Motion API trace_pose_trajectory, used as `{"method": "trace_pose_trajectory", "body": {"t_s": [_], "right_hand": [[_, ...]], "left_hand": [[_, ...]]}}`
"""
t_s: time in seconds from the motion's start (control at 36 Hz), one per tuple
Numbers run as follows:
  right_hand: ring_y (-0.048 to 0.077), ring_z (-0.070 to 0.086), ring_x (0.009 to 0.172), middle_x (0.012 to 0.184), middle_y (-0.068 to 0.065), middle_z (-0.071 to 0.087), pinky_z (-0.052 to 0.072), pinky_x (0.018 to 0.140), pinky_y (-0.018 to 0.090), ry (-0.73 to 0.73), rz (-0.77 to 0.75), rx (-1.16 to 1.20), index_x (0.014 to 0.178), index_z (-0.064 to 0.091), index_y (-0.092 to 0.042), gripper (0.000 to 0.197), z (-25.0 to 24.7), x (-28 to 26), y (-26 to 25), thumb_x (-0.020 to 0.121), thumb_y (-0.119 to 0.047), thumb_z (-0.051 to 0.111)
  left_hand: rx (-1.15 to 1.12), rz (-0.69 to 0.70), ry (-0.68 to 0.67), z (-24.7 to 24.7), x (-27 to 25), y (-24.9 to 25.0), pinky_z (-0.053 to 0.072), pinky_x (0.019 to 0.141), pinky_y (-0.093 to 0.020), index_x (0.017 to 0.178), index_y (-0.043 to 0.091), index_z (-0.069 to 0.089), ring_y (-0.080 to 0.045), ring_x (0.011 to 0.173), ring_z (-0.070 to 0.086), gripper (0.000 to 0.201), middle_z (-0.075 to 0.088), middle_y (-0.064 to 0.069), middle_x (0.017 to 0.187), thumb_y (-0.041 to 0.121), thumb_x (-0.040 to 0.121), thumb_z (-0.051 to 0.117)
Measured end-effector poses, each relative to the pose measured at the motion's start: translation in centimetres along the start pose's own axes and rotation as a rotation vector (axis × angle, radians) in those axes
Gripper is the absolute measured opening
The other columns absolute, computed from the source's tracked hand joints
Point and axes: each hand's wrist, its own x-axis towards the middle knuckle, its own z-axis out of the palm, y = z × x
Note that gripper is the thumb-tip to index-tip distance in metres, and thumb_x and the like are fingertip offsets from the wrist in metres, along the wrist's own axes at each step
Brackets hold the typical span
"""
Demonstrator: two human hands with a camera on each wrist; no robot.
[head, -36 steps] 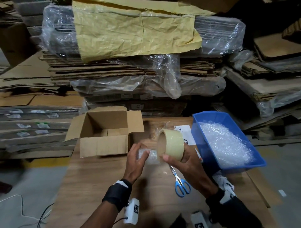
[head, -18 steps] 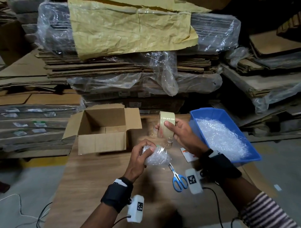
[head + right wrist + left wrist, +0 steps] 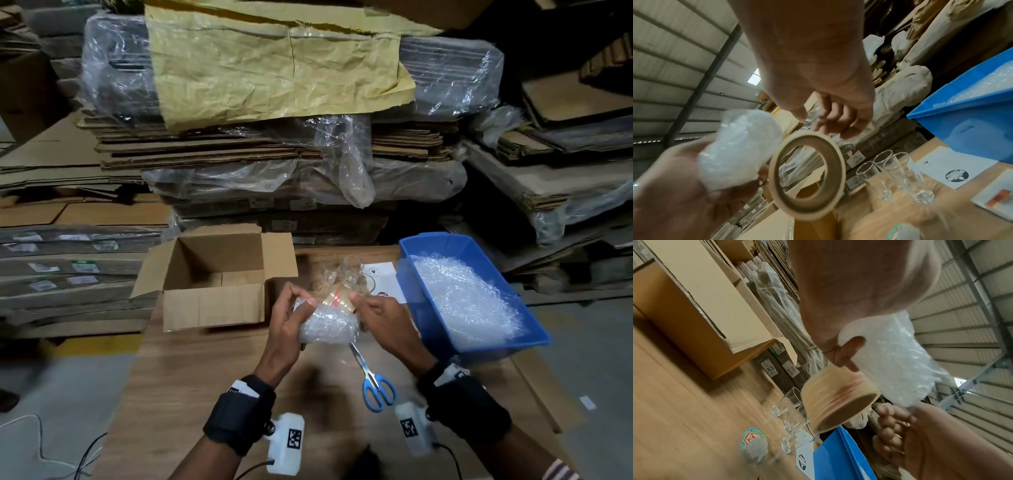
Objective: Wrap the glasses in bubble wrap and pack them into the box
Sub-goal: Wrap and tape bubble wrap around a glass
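Note:
My left hand (image 3: 301,303) grips a glass wrapped in bubble wrap (image 3: 327,327), lifted above the wooden table (image 3: 191,394). My right hand (image 3: 363,306) holds a beige tape roll (image 3: 339,301) by its rim, pressed against the top of the bundle. In the right wrist view the tape roll (image 3: 807,177) stands on edge beside the wrapped glass (image 3: 737,149). Three bare glasses (image 3: 346,274) stand upright behind my hands. The cardboard box (image 3: 219,277) sits open at the left, its inside empty as far as I see.
A blue bin (image 3: 428,308) full of bubble wrap stands at the right. Blue-handled scissors (image 3: 375,383) lie below my right hand. White label sheets (image 3: 383,274) lie beside the glasses. Stacks of flat cardboard (image 3: 274,154) wall in the back and left.
My right hand drew the tape roll up and away from the bundle, then brought it back down against it. The left hand kept its grip and turned the bundle slightly.

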Motion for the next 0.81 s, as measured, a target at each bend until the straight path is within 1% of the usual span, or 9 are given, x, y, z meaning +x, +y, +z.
{"method": "trace_pose_trajectory", "body": {"t_s": [0.08,0.14,0.22,0.28,0.47,0.58,0.67,0.75,0.81], "right_hand": [[0.003,0.050,0.056,0.063,-0.009,0.059,0.042,0.055,0.018,0.152,-0.105,0.031,0.078,0.063,-0.010,0.025,-1.0,-1.3,-1.0,0.098,-0.025,0.068],[0.004,0.064,0.084,0.093,-0.010,0.068,0.049,0.072,0.015,0.098,-0.297,0.056,0.100,0.066,-0.021,0.010,-1.5,-2.5,-2.2,0.093,-0.016,0.071],[0.011,0.054,0.129,0.134,-0.007,0.061,0.041,0.108,0.022,-0.131,-0.566,-0.144,0.133,0.061,-0.018,0.053,-1.2,-3.6,-2.0,0.082,-0.026,0.077],[0.010,0.044,0.141,0.148,-0.002,0.053,0.034,0.117,0.026,-0.192,-0.576,-0.245,0.146,0.053,-0.016,0.074,-0.4,-3.8,-1.2,0.080,-0.036,0.081],[0.000,0.062,0.115,0.128,-0.010,0.067,0.043,0.097,0.010,-0.193,-0.478,-0.178,0.142,0.060,-0.020,0.078,-1.2,-2.2,-0.9,0.072,-0.032,0.093],[-0.008,0.060,0.116,0.128,-0.023,0.064,0.046,0.094,0.008,-0.229,-0.477,-0.134,0.139,0.058,-0.035,0.078,-3.1,-0.9,-1.3,0.071,-0.024,0.094],[0.004,0.068,0.112,0.121,-0.020,0.066,0.056,0.091,0.022,-0.281,-0.358,0.020,0.139,0.052,-0.050,0.089,-4.5,0.0,-1.1,0.068,-0.019,0.096],[0.023,0.072,0.107,0.121,0.005,0.063,0.060,0.091,0.042,-0.357,-0.256,0.187,0.144,0.047,-0.046,0.098,-5.1,0.7,-1.1,0.064,-0.019,0.097],[0.028,0.072,0.107,0.123,0.009,0.063,0.060,0.092,0.046,-0.338,-0.214,0.282,0.146,0.046,-0.042,0.103,-5.1,0.8,-1.0,0.060,-0.017,0.098]], "left_hand": [[-0.033,-0.049,0.017,0.0,0.0,0.5,0.045,0.038,-0.021,0.099,0.003,0.045,-0.015,0.064,0.069,0.028,0.055,-0.007,0.092,0.024,0.086,0.057],[-0.027,-0.067,0.011,0.2,-0.1,0.7,0.043,0.037,-0.020,0.101,0.002,0.045,-0.015,0.061,0.069,0.028,0.055,-0.008,0.090,0.023,0.087,0.057],[-0.031,-0.103,0.014,0.5,-0.1,0.5,0.040,0.036,-0.018,0.102,0.003,0.046,-0.011,0.056,0.065,0.016,0.056,-0.007,0.085,0.015,0.100,0.056],[-0.005,-0.119,0.023,0.5,0.0,0.2,0.039,0.038,-0.019,0.099,0.006,0.047,-0.011,0.057,0.062,0.020,0.057,-0.004,0.082,0.023,0.098,0.056],[0.188,-0.128,-0.146,-0.4,0.8,-0.2,0.041,0.045,-0.027,0.101,0.014,0.052,-0.021,0.071,0.065,0.045,0.064,-0.016,0.099,0.058,0.090,0.053],[0.372,-0.094,-0.338,-2.0,1.2,0.4,0.052,0.061,-0.026,0.116,0.036,0.060,-0.019,0.098,0.067,0.046,0.066,0.007,0.116,0.060,0.079,0.069],[0.469,-0.079,-0.380,-2.4,1.6,1.0,0.062,0.081,-0.037,0.126,0.046,0.059,-0.011,0.104,0.064,0.064,0.063,0.015,0.121,0.050,0.069,0.088],[0.452,-0.032,-0.345,-1.9,1.9,1.2,0.062,0.084,-0.036,0.129,0.034,0.063,-0.014,0.101,0.069,0.068,0.069,0.009,0.116,0.032,0.069,0.096],[0.382,-0.028,-0.307,-1.6,2.1,1.3,0.060,0.083,-0.038,0.126,0.028,0.068,-0.016,0.099,0.070,0.067,0.073,-0.001,0.112,0.027,0.066,0.098]]}}
